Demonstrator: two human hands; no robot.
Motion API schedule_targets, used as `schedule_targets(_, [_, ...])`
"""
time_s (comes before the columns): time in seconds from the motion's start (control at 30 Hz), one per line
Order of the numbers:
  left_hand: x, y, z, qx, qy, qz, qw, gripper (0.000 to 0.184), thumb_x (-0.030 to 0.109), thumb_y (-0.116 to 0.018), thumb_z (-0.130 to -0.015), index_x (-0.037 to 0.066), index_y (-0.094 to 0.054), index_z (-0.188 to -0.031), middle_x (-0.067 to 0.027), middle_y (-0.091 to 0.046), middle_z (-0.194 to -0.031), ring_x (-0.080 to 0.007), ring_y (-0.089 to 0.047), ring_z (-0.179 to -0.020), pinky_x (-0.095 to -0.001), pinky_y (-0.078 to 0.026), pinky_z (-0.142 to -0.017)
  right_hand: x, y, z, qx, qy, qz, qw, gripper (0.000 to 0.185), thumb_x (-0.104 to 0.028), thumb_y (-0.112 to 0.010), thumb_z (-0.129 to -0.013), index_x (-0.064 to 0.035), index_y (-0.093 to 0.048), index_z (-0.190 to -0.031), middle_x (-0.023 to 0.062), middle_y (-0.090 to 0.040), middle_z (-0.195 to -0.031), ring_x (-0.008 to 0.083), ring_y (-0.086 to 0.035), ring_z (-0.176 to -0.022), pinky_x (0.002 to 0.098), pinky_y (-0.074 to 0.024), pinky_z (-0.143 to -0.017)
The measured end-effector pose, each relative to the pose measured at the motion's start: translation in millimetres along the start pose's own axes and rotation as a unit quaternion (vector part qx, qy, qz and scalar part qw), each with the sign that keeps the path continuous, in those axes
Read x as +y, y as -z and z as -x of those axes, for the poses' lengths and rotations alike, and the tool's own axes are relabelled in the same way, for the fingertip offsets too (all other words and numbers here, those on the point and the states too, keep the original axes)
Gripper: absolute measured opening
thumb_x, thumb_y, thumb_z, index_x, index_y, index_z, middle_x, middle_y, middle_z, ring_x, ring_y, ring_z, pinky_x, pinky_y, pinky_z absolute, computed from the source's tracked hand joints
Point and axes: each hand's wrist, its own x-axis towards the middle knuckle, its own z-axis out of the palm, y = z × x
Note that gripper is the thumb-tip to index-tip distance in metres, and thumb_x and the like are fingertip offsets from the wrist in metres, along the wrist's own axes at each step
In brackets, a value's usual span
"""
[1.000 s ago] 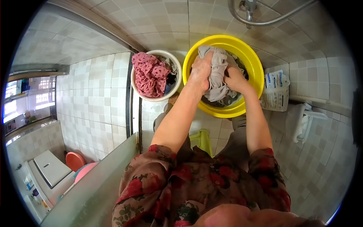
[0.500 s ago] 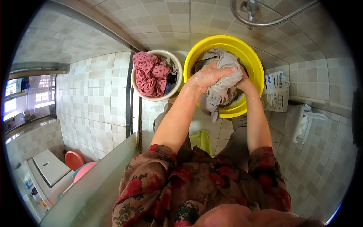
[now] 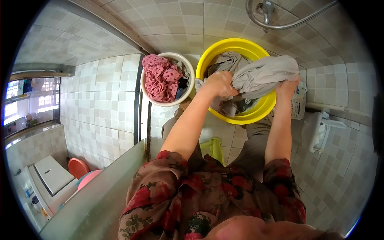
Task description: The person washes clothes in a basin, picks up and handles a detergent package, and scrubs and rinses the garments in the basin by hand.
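Observation:
A wet grey garment [image 3: 264, 74] is stretched between my two hands over the yellow basin [image 3: 236, 43]. My left hand [image 3: 221, 85] is closed around its bunched end, above the middle of the basin. Out past the basin's right rim, my right hand [image 3: 288, 86] grips the other end, its fingers partly hidden by the cloth. More grey cloth [image 3: 232, 60] lies in the basin below, with some dark fabric and water beside it. The garment's kind cannot be made out.
Left of the basin stands a white tub [image 3: 191, 76] with a pink patterned cloth [image 3: 160, 78] heaped in it. A detergent bag [image 3: 299, 102] leans at the right. A green stool [image 3: 214, 149] is below me; a shower hose [image 3: 304, 20] hangs on the wall.
My right hand has moved right and up, drawing the grey garment out lengthwise past the basin's rim. My left hand stays over the basin, slightly lower. Earlier both hands were together on the bunched cloth.

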Motion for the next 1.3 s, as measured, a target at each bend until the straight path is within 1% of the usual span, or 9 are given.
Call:
schedule_targets(0.23, [-2, -9, -2, 0.05, 0.062, -0.111, 0.991, 0.043, 0.029, -0.072, -0.068, 0.001, -0.065, -0.1, -0.0174, -0.066, -0.1, -0.0316, -0.063, -0.095, -0.0384, -0.05, -0.082, -32, 26, -15, 0.158, -0.073, -0.05, 0.984, 0.03, -0.019, -0.05, -0.092, 0.0015, -0.056, -0.113, 0.0126, -0.061, -0.109, 0.024, -0.061, -0.097, 0.036, -0.0522, -0.083])
schedule_targets(0.33, [-5, -10, -2, 0.01, -0.001, 0.257, 0.966, 0.037, 0.031, -0.065, -0.079, 0.002, -0.066, -0.1, -0.009, -0.068, -0.097, -0.028, -0.065, -0.091, -0.0394, -0.05, -0.082, -11, 41, -21, 0.153, -0.075, 0.019, 0.985, 0.033, -0.017, -0.055, -0.091, 0.0023, -0.054, -0.117, 0.0129, -0.061, -0.112, 0.0231, -0.06, -0.099, 0.034, -0.0501, -0.085])
schedule_targets(0.5, [27, -9, 0, 0.033, -0.126, 0.828, 0.545, 0.043, 0.038, -0.055, -0.092, 0.005, -0.054, -0.119, -0.0072, -0.06, -0.117, -0.0199, -0.058, -0.104, -0.0379, -0.049, -0.082, 12, 15, -2, -0.035, -0.089, 0.127, 0.987, 0.031, -0.01, -0.057, -0.086, 0.0041, -0.057, -0.113, 0.012, -0.062, -0.109, 0.0177, -0.059, -0.098, 0.0302, -0.0475, -0.085])
schedule_targets(0.67, [30, -9, -13, 0.172, 0.046, 0.812, 0.555, 0.052, 0.05, -0.044, -0.093, 0.009, -0.048, -0.125, -0.0083, -0.057, -0.115, -0.0212, -0.055, -0.105, -0.0373, -0.046, -0.085, 6, -64, 110, -0.243, -0.066, 0.05, 0.966, 0.041, -0.013, -0.065, -0.077, -0.0015, -0.056, -0.115, 0.0131, -0.051, -0.127, 0.0228, -0.054, -0.112, 0.0371, -0.0438, -0.094])
schedule_targets(0.7, [22, -17, -20, 0.164, 0.011, 0.815, 0.556, 0.05, 0.048, -0.044, -0.093, 0.009, -0.049, -0.124, -0.0085, -0.058, -0.114, -0.0213, -0.054, -0.106, -0.0378, -0.046, -0.087, -28, -90, 114, -0.373, 0.225, 0.278, 0.856, 0.05, -0.021, -0.071, -0.07, -0.0032, -0.053, -0.113, 0.0179, -0.055, -0.114, 0.0358, -0.059, -0.101, 0.0393, -0.0482, -0.085])
schedule_targets(0.9, [31, -26, -12, 0.167, 0.158, 0.762, 0.606, 0.038, 0.037, -0.044, -0.093, 0.008, -0.055, -0.116, -0.0099, -0.059, -0.11, -0.0224, -0.052, -0.11, -0.0403, -0.041, -0.095, -2, -102, 49, -0.105, -0.051, 0.567, 0.816, 0.049, -0.013, -0.064, -0.068, -0.0068, -0.052, -0.115, 0.0212, -0.063, -0.101, 0.0403, -0.061, -0.091, 0.0431, -0.0493, -0.08])
schedule_targets(1.03, [14, -33, -27, 0.154, 0.174, 0.721, 0.653, 0.034, 0.035, -0.041, -0.095, 0.011, -0.053, -0.116, -0.0056, -0.055, -0.12, -0.0224, -0.057, -0.103, -0.038, -0.048, -0.087, 1, -89, 64, -0.137, 0.075, 0.405, 0.901, 0.057, -0.012, -0.063, -0.068, -0.0069, -0.05, -0.123, 0.022, -0.061, -0.11, 0.0396, -0.059, -0.101, 0.043, -0.0472, -0.087])
schedule_targets(1.17, [-37, -52, -59, 0.128, -0.141, 0.799, 0.571, 0.029, 0.033, -0.037, -0.096, 0.013, -0.054, -0.107, -0.0112, -0.058, -0.104, -0.0233, -0.059, -0.083, -0.0272, -0.049, -0.07, -38, -115, 134, -0.314, 0.23, 0.342, 0.856, 0.04, -0.018, -0.068, -0.066, -0.0094, -0.061, -0.104, 0.0181, -0.061, -0.107, 0.037, -0.061, -0.096, 0.04, -0.0508, -0.078])
schedule_targets(1.3, [10, -43, -18, 0.132, 0.087, 0.78, 0.606, 0.03, 0.025, -0.048, -0.091, 0.008, -0.055, -0.114, -0.0098, -0.061, -0.107, -0.0225, -0.06, -0.094, -0.0337, -0.049, -0.08, 4, -102, 68, -0.19, 0.132, 0.447, 0.864, 0.033, -0.016, -0.07, -0.066, -0.0037, -0.063, -0.096, 0.022, -0.063, -0.089, 0.0392, -0.062, -0.085, 0.0399, -0.0503, -0.072])
